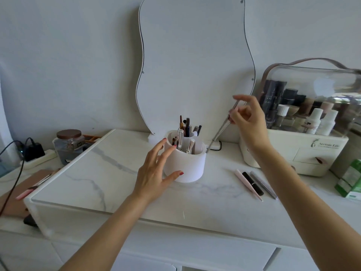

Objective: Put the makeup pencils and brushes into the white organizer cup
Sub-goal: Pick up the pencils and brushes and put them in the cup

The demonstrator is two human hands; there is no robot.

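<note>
The white organizer cup (pixel 187 165) stands mid-table on a marble-patterned board and holds several pencils and brushes upright. My left hand (pixel 156 171) is spread open against the cup's left side, thumb touching its lower wall. My right hand (pixel 248 122) is raised to the right of the cup and pinches a long thin silver makeup pencil (pixel 220 130). The pencil slants down to the left, its tip just beside the cup's right rim. A pink pencil (pixel 248 183), a black tube (pixel 253 183) and a grey pencil (pixel 263 184) lie on the table to the right.
A wavy mirror (pixel 195 65) leans on the wall behind the cup. A clear-lidded cosmetics case (pixel 304 147) stands at the right, a green box (pixel 349 180) beyond it. A glass jar (pixel 69 145), a power strip (pixel 39 155) with cables and pink brushes (pixel 29 190) sit at the left.
</note>
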